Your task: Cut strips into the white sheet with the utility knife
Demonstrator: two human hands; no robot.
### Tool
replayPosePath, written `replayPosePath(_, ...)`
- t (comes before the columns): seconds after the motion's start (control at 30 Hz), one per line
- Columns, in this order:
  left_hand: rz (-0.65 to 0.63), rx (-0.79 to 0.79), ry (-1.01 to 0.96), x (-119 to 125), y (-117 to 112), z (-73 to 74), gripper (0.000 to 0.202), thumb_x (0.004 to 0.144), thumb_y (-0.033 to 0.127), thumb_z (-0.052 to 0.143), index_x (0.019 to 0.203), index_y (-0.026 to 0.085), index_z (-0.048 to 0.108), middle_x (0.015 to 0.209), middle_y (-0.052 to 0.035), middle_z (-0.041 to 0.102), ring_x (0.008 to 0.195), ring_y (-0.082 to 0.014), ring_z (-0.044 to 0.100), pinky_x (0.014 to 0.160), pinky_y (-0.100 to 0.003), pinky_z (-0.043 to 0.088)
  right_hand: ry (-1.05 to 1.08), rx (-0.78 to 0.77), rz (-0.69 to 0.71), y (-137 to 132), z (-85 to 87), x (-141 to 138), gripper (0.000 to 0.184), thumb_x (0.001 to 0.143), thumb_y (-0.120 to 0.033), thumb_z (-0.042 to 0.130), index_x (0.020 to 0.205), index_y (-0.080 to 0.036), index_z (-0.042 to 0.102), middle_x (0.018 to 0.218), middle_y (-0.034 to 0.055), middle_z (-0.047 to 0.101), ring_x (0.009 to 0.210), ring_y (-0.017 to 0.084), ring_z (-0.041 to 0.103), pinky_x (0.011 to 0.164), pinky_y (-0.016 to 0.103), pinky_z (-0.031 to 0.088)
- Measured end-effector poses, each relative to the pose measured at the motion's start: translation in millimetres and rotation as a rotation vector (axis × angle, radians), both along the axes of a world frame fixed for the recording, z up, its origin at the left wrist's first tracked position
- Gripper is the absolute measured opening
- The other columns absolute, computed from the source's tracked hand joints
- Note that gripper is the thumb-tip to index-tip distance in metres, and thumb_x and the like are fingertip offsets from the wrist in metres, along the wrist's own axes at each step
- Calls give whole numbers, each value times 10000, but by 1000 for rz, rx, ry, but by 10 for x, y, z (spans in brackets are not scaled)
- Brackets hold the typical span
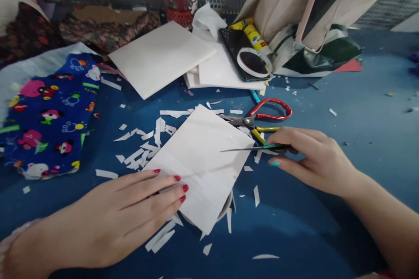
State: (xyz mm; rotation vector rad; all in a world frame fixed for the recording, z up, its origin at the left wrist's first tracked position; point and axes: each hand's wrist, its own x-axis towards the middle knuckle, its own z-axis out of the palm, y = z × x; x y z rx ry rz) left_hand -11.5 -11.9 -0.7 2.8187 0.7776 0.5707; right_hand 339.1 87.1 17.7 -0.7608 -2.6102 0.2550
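Observation:
My left hand [131, 209], with red nails, lies flat with fingers stretched on the near left edge of a white sheet [203, 157] on the blue surface. My right hand [314, 157] is closed round a thin cutter [252, 149] with a green handle. Its blade points left and its tip rests over the right part of the sheet. A round rim [226, 210] shows under the sheet's near corner. Red-handled scissors [262, 115] lie just beyond the right hand, touching the sheet's far corner.
Several white paper strips [144, 148] are scattered around the sheet. A stack of white sheets [160, 56], a tape roll [254, 62], a yellow glue tube [255, 39] and a beige bag [310, 8] sit at the back. A blue patterned cloth [49, 117] lies left.

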Motion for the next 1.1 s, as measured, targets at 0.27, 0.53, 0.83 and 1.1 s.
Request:
replayPosePath(0.27,-36,28,51,18,19,26,389,974,17,384,1210,159,659,1203,-35,725,1281,-205,548,1273,-385,175,-38,131,23,-9,32,-20,135,1029,-217,464,958,-195,577,744,41,702,660,170,692,588,250,530)
replayPosePath(0.53,9,52,15,43,67,65,251,1056,158,434,1122,177,675,1132,-14,753,1229,-182,592,1271,-371,170,-94,131,118,-95,59,-55,222,1027,-116,352,1100,-179,552,866,58,686,750,164,677,648,258,552)
replayPosePath(0.83,14,44,-19,96,-48,7,224,1056,304,519,1144,175,680,1194,-13,734,1231,-187,589,1279,-382,153,-89,122,163,-120,19,-79,330,1013,-96,365,1199,-210,612,945,52,682,793,165,636,733,299,508)
replayPosePath(1.1,29,34,56,83,-87,-12,250,1041,252,527,1227,162,667,1222,-45,716,1344,-283,507,1260,-469,192,-130,157,169,-134,-5,-80,376,990,-82,387,1190,-232,668,899,51,660,753,172,610,717,307,469)
